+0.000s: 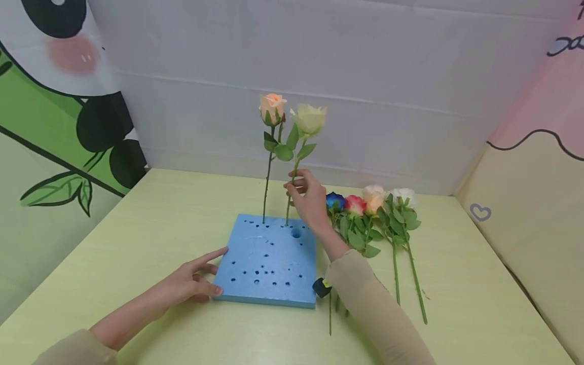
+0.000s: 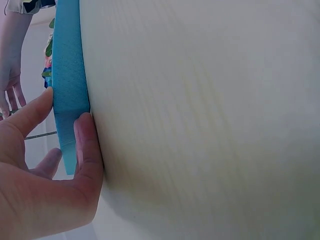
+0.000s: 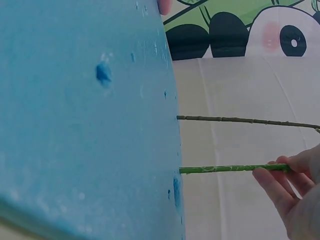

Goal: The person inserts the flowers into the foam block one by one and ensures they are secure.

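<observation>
While the left hand (image 1: 189, 286) presses flat on the blue foam block (image 1: 269, 266), the right hand (image 1: 307, 197) pinches the cream rose (image 1: 309, 119) stem, upright, bloom pointing up.

A pale yellow-green tabletop (image 1: 150, 223) spreads under soft, even light. A grey-white wall (image 1: 365, 76) stands behind, a panda-and-leaf cloth (image 1: 55, 101) hangs at the left, and a pink-and-cream panel (image 1: 538, 167) closes the right.
</observation>
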Demonstrator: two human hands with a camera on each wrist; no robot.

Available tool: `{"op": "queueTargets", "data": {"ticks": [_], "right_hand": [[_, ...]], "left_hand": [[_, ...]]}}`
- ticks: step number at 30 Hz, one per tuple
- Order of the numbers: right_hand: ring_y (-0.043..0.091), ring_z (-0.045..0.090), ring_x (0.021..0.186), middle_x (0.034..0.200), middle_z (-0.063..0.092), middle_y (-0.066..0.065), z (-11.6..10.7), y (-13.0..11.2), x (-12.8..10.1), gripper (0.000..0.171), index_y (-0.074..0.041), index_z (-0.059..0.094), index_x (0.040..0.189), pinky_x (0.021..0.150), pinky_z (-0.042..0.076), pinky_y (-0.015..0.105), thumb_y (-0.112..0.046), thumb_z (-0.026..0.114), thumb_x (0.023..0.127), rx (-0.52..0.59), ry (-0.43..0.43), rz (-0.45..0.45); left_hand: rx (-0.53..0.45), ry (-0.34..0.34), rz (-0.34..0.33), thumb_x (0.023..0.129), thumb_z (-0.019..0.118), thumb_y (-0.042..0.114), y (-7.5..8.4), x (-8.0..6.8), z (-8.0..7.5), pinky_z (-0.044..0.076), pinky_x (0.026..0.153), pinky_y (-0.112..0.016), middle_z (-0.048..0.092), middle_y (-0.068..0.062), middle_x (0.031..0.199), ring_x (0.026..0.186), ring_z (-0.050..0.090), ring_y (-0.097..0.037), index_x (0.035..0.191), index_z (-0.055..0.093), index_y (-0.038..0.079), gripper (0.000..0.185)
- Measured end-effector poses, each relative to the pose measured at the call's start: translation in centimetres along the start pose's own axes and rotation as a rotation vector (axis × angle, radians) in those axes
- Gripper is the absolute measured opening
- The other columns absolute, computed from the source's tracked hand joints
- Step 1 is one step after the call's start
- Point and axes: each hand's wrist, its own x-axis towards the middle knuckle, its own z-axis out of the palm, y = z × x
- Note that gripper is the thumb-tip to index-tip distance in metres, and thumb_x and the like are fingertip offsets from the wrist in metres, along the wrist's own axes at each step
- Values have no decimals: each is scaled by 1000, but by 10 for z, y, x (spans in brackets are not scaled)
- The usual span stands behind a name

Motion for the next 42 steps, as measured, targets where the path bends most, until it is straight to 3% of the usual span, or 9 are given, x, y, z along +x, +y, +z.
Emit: {"op": "queueTargets", "data": {"ticks": [15, 24, 31, 42], "right_hand": [[29, 72, 84, 103, 74, 19, 1, -3, -3, 14, -6, 62, 112, 70, 61, 45, -7, 58, 99, -27, -23, 10], [25, 73, 83, 101, 76, 13, 2, -4, -5, 16, -10, 64, 113, 67, 62, 36, -9, 59, 98, -74, -23, 4], [33, 73, 91, 108, 74, 16, -2, -1, -6, 20, -9, 69, 115, 74, 61, 42, -11, 61, 97, -9, -65, 60], [28, 74, 83, 92, 76, 17, -1, 3, -10, 20, -6, 75, 110, 73, 61, 42, -15, 64, 96, -83, -79, 46]], "left_hand": [[2, -4, 7, 82, 79, 26, 0, 0, -1, 56, 80, -29, 45, -21, 142, 94, 61, -20, 156, 29, 28, 90], [4, -6, 11, 83, 79, 26, -1, 1, -2, 55, 80, -30, 44, -22, 142, 94, 61, -19, 156, 29, 28, 89], [1, -11, 9, 83, 79, 26, -1, 1, -2, 55, 80, -30, 44, -22, 142, 95, 61, -19, 156, 29, 27, 89], [12, -17, 14, 84, 78, 27, -2, 3, -3, 56, 80, -30, 42, -24, 143, 94, 62, -18, 157, 27, 27, 89]]}}
